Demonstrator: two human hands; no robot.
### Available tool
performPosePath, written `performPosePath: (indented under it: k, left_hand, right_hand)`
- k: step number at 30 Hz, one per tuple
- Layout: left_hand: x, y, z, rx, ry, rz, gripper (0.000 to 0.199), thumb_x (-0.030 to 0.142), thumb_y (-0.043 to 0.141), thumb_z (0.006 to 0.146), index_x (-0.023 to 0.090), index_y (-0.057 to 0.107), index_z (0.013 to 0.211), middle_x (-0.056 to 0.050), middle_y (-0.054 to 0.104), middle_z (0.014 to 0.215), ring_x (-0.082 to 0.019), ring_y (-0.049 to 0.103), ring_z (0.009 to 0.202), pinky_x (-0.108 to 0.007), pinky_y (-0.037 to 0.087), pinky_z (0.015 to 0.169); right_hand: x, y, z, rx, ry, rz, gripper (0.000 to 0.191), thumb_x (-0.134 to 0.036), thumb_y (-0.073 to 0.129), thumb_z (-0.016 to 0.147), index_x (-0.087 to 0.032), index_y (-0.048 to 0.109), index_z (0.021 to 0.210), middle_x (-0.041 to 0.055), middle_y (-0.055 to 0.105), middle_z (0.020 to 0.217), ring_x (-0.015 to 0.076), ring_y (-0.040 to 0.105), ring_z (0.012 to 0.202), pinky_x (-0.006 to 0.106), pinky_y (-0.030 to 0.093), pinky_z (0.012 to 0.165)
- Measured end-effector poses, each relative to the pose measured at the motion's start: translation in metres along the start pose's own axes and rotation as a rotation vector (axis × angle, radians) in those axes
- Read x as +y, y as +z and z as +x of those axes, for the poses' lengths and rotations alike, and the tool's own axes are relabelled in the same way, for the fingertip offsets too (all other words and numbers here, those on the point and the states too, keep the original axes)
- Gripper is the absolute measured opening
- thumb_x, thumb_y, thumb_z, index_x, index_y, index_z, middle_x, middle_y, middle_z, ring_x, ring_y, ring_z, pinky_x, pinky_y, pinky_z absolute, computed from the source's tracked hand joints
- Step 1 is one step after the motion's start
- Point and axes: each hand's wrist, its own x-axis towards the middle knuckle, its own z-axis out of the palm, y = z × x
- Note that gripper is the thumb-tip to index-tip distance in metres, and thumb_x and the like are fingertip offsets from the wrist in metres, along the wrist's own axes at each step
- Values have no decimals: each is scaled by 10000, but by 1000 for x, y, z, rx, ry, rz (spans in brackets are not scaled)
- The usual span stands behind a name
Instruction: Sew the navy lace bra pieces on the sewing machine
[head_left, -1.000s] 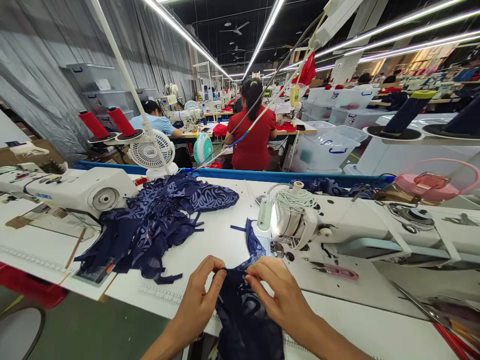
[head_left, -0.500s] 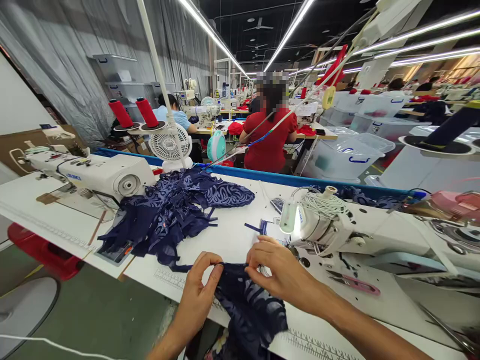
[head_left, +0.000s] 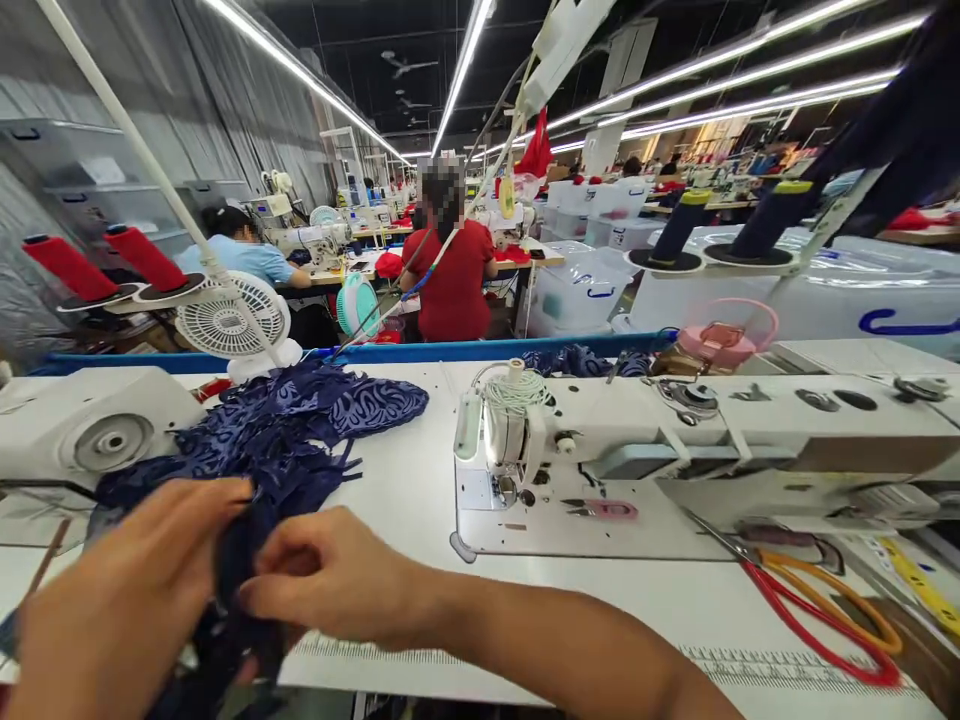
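Note:
Dark navy fabric (head_left: 236,570) hangs between my two hands at the lower left, over the table's front edge. My left hand (head_left: 135,590) is smeared by motion, its fingers bent round the fabric's left side. On the right side of the same cloth, my right hand (head_left: 330,575) pinches it between thumb and fingers. Just beyond my hands lies a heap of navy patterned pieces (head_left: 292,420) with loose straps. A white sewing machine (head_left: 600,420) with a lit needle area stands to the right of my hands.
Pink snips (head_left: 607,509) lie on the machine bed. Scissors with red and orange handles (head_left: 825,610) rest at the right. Another machine (head_left: 97,425) and a white fan (head_left: 232,315) stand left. A person in red (head_left: 450,275) sits beyond the blue table edge (head_left: 405,350).
The view has swung right. My hands have moved left with the fabric, toward the heap, and the cloth is now bunched between them. The small navy piece near the needle no longer shows.

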Motion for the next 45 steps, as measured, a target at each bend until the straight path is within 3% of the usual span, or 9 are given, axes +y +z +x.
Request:
performPosePath:
  k: [2, 4, 9, 15, 20, 28, 32, 38, 45]
  left_hand:
    - [48, 40, 20, -222, 189, -31, 339, 74, 417, 809, 274, 658, 939, 28, 658, 897, -165, 607, 749, -268, 377, 648]
    - [95, 95, 27, -390, 350, -194, 262, 27, 460, 791, 218, 624, 719, -2, 633, 702, -179, 607, 670, -282, 378, 626]
    - [159, 182, 11, -429, 402, -333, 176, 139, 495, 890, 220, 644, 843, -19, 675, 838, -208, 636, 856, -323, 418, 772]
    - [165, 187, 16, -427, 279, -368, 68, 215, 568, 870, 200, 634, 875, -20, 680, 878, -213, 613, 871, -334, 411, 779]
    - [161, 188, -11, -268, 545, -242, 118, 176, 530, 925, 209, 634, 969, -35, 691, 990, -212, 586, 1002, -436, 366, 981]
    - [147, 170, -35, -162, 735, -142, 275, 190, 455, 968, 196, 596, 1204, -35, 691, 1185, -201, 559, 1163, -585, -127, 1154]
    - [144, 166, -38, -120, 732, -153, 291, 184, 461, 958, 186, 605, 1211, -21, 696, 1178, -209, 560, 1159, -587, -152, 1152]
    - [140, 176, -46, -111, 692, -190, 301, 218, 454, 966, 194, 601, 1228, -56, 695, 1170, -222, 547, 1187, -626, -119, 1146]
    - [137, 178, -47, -101, 666, -237, 292, 222, 470, 963, 207, 605, 1221, -31, 685, 1197, -224, 539, 1184, -620, -137, 1143]
  right_hand:
    - [14, -34, -29, 108, 161, 155, 361, -487, 654, 682, -182, 505, 804, -12, 612, 666, 135, 626, 560, 266, 520, 563]
    - [35, -73, -60, 329, 357, -55, 276, -446, 569, 746, -183, 484, 744, -7, 625, 641, 121, 626, 547, 232, 501, 536]
    - [67, -132, -129, 529, 444, -424, 156, -270, 565, 796, -203, 474, 689, -35, 552, 504, 144, 548, 458, 240, 403, 492]
    - [70, -144, -156, 445, 49, -1417, 228, -209, 577, 895, -267, 625, 1110, 50, 623, 936, 228, 586, 877, 340, 446, 754]
    - [76, -147, -159, 439, -30, -1459, 148, -235, 556, 924, -234, 628, 1053, 36, 600, 878, 197, 560, 826, 317, 441, 740]
    - [74, -154, -152, 408, -67, -1619, 204, -127, 442, 939, -206, 618, 1004, 28, 625, 763, 168, 597, 681, 280, 426, 618]
    - [86, -159, -127, 553, -14, -1842, 484, 50, 410, 817, -179, 561, 1216, 61, 654, 744, 190, 616, 640, 278, 398, 514]
    - [99, -167, -95, 693, 10, -1806, 292, -7, 398, 892, -174, 627, 963, 119, 652, 732, 221, 618, 671, 303, 421, 553]
    - [79, -174, -152, 475, -113, -1811, 306, -211, 341, 1015, -207, 572, 814, 9, 592, 623, 142, 556, 556, 266, 339, 533]
